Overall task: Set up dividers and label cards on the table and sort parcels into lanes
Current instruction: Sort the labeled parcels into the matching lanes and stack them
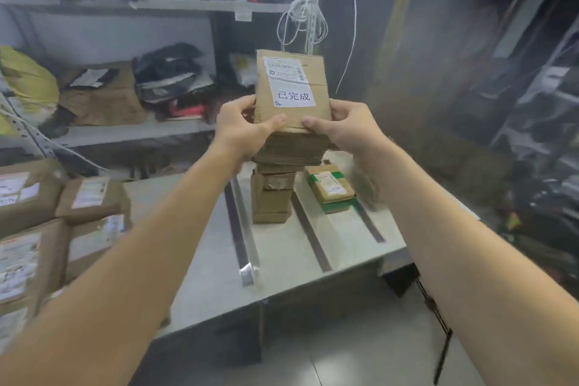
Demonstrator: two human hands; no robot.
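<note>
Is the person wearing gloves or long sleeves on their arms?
No. The left hand and right hand are bare, with no gloves or rings showing. The left forearm and right forearm are bare too: no sleeves, watch or bracelet in view.

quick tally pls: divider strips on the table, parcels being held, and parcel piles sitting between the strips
divider strips: 3
held parcel: 1
parcel piles between the strips, a brown stack and a green-taped pile: 2
total: 6
</note>
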